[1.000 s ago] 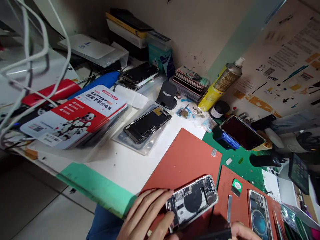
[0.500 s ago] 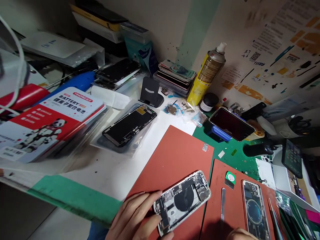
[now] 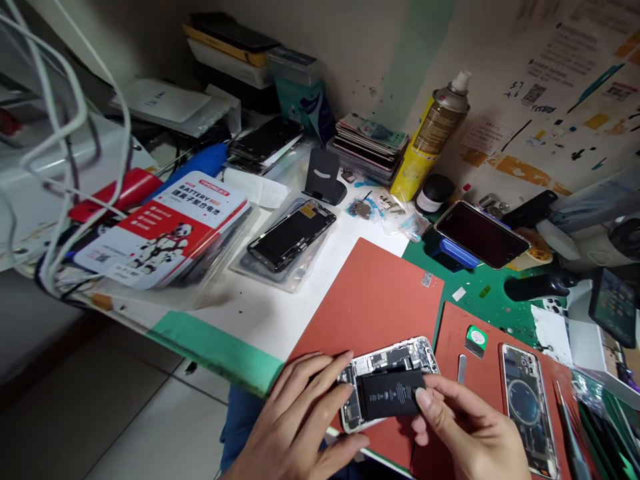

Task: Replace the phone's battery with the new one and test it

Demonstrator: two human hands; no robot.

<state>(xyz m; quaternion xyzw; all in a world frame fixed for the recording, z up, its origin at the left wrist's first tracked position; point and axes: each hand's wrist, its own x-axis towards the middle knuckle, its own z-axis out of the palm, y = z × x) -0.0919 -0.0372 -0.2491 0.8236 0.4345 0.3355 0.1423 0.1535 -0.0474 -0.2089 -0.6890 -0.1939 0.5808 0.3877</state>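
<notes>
This looks a phone-repair workshop (opened phone, battery box, tweezers).

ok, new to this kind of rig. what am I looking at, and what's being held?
No machine here: one head-worn camera looks forward and down at a person's two bare hands. The left hand steadies an opened, silver-framed phone body by one end. The right hand grips a flat black rectangular battery by its end, over that body. Beneath is a reddish-brown flat mat. Beyond it, on the white surface, lie a black phone screen part and a red-and-white panda-printed battery package.
</notes>
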